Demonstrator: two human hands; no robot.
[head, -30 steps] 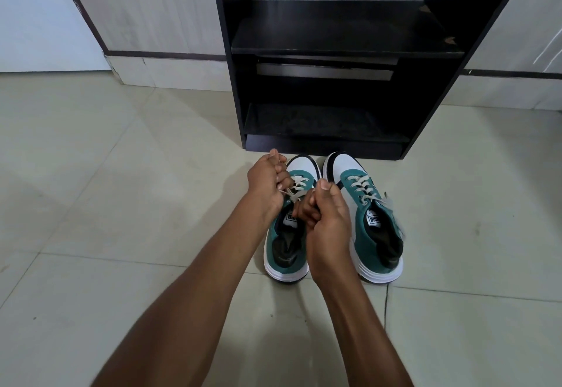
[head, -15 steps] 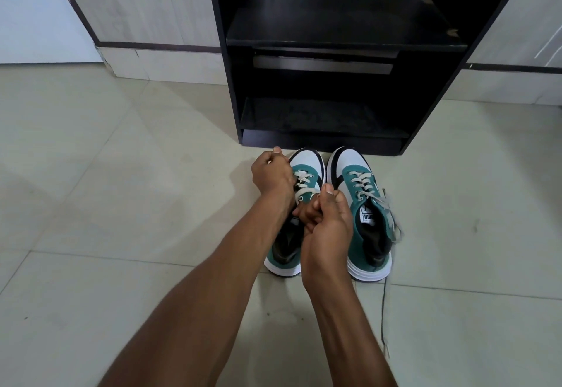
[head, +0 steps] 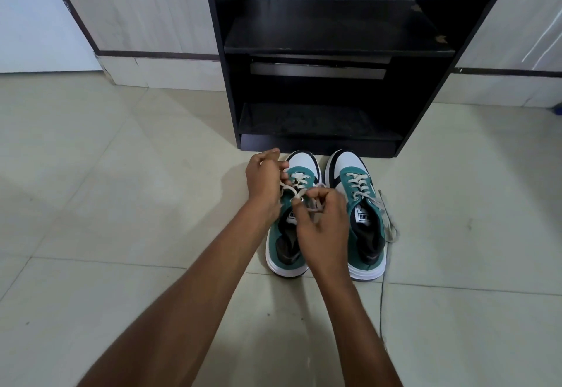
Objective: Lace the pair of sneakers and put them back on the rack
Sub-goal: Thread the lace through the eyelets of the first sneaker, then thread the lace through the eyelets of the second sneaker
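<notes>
Two teal, white and black sneakers stand side by side on the floor, toes toward the rack. My left hand (head: 264, 182) and my right hand (head: 324, 225) hover over the left sneaker (head: 286, 252), each pinching an end of its cream lace (head: 299, 190) above the tongue. The right sneaker (head: 362, 213) is laced up its eyelets; its lace ends (head: 387, 225) hang loose off its right side, one trailing down across the floor. The black shoe rack (head: 319, 48) stands just behind the toes, both shelves bare.
Pale tiled floor (head: 121, 204) spreads all round the shoes. Light wood-grain cabinet panels (head: 137, 6) flank the rack on both sides. A small blue object (head: 558, 110) shows at the far right edge.
My hands have drawn apart slightly, so the lace now shows stretched between them over the left sneaker. The view has shifted a little; the sneakers stay in place.
</notes>
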